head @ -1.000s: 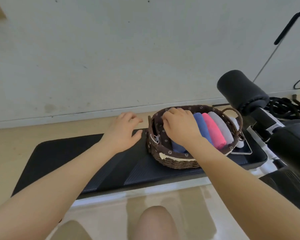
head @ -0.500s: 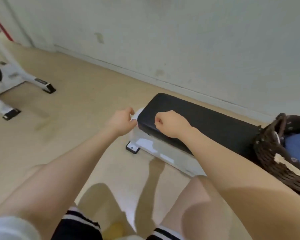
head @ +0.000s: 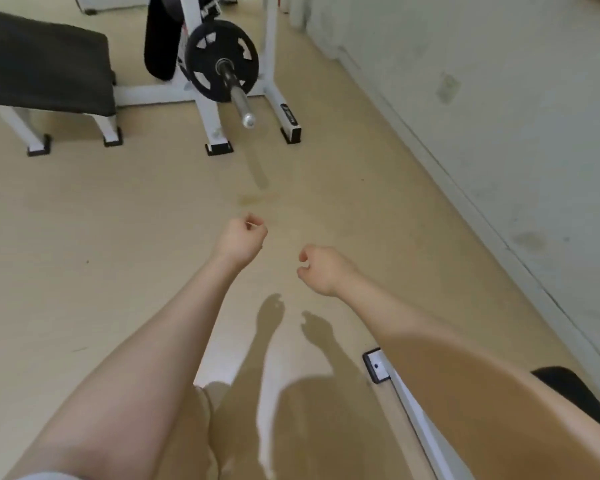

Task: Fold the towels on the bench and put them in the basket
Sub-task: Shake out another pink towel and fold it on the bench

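The basket and the towels are out of view. Only a corner of the bench's black pad [head: 576, 393] and its white frame foot [head: 377, 367] show at the lower right. My left hand [head: 240, 238] is held in the air over the bare floor, fingers curled into a fist, holding nothing. My right hand [head: 323, 269] hovers a little to its right and nearer to me, with fingers loosely curled and a gap to the thumb, also holding nothing. Both forearms reach forward from the bottom of the view.
A second bench with a black pad [head: 45, 60] stands at the far left. Beside it is a white rack carrying a barbell with a black weight plate [head: 221, 60]. A pale wall [head: 499, 133] runs along the right. My knee [head: 194, 438] shows below.
My view has swung left, away from the basket and along the bench to the open floor. Both hands left the bench and basket and now hang in the air holding nothing.
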Available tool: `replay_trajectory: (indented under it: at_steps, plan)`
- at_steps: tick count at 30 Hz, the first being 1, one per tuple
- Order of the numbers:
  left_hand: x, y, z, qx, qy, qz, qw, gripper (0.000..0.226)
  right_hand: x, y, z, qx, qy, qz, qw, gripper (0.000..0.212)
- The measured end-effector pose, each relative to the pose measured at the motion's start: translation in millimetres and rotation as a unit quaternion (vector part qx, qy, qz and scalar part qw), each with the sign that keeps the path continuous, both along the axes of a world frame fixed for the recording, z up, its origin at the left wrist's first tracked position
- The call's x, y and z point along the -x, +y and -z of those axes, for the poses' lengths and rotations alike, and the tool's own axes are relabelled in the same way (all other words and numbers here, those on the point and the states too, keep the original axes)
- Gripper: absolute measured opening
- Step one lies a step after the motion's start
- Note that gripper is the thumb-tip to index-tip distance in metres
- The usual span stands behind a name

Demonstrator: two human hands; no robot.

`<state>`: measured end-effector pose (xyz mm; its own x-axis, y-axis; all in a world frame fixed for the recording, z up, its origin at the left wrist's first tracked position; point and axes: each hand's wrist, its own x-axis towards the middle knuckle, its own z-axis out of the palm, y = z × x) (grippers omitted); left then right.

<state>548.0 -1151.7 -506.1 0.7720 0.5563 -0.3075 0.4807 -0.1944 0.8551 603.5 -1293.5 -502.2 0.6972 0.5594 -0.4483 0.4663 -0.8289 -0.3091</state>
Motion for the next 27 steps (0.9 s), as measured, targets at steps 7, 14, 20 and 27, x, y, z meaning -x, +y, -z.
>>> replay_trajectory:
  at_steps: [7, 14, 20, 27]
  plan:
    - [17.1, 197.7, -199.0, 0.002, 0.004, -0.041, 0.999, 0.015, -21.3, 188.6, -179.3, -0.002, 0.073, -0.078, 0.994, 0.050]
    - [-9.1, 321.8, -331.9, 0.015, -0.002, -0.068, 0.998, 0.011, -60.0, 332.3, -304.1, -0.013, 0.071, -0.089, 0.993, 0.034]
    - [-81.1, 397.0, -351.8, -0.018, -0.002, -0.070, 0.997, 0.015, -154.6, 406.7, -335.4, -0.082, 0.032, -0.049, 0.995, 0.022]
    - [-212.0, 503.9, -337.3, -0.010, -0.008, -0.080, 0.997, 0.014, -300.6, 522.9, -326.6, -0.109, 0.036, -0.050, 0.992, 0.020]
